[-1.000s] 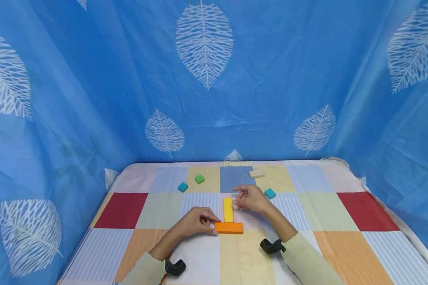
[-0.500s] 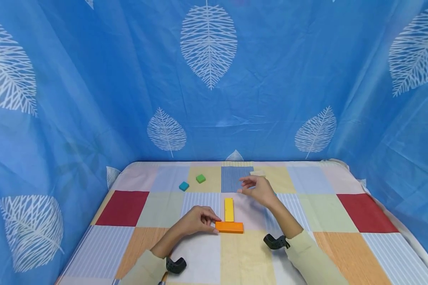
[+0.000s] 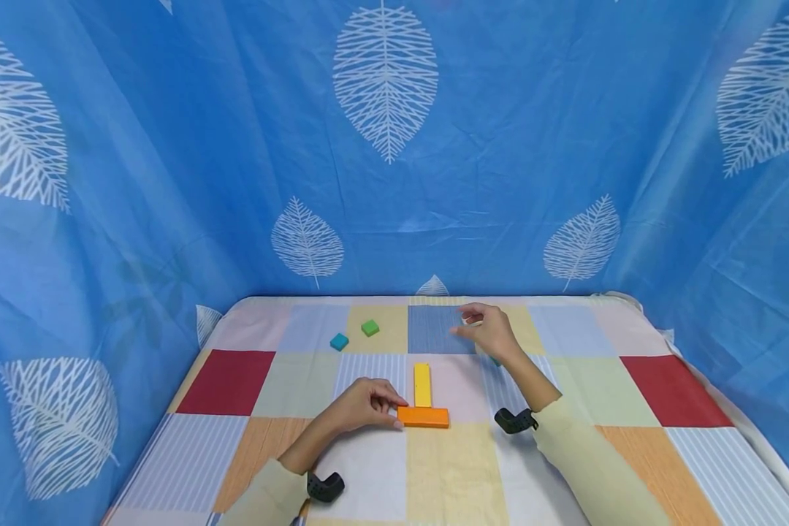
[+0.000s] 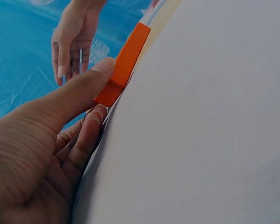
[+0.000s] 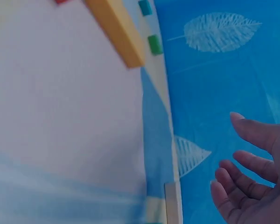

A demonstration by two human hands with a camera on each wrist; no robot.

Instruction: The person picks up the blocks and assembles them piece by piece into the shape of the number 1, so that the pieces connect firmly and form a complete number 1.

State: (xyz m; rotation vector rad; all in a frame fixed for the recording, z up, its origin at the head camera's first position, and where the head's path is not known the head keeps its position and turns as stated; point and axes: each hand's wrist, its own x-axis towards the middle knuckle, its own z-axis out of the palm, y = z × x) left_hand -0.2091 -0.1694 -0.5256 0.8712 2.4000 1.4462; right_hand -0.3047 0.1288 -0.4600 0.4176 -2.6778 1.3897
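In the head view my left hand (image 3: 366, 405) pinches the left end of an orange rectangular block (image 3: 423, 418) that lies crosswise on the cloth. The left wrist view shows its thumb on one side of that block and curled fingers at the other. A yellow block (image 3: 422, 385) runs away from the orange one, its near end against it, like an upside-down T. Farther back, my right hand (image 3: 491, 330) hovers with loosely bent, parted fingers and nothing between them. Beneath and beside it lies a cream block (image 5: 173, 203), mostly covered by the hand in the head view.
A small blue block (image 3: 339, 342) and a green block (image 3: 370, 328) lie at the back left. Partly hidden by the right wrist is a teal block (image 3: 495, 361). The patchwork cloth (image 3: 456, 475) ends at a blue leaf-print curtain (image 3: 486, 146) behind and at both sides.
My right hand has left the yellow block's side and moved away and right, to the cream block. The left hand stays at the orange block. The camera view has shifted slightly.
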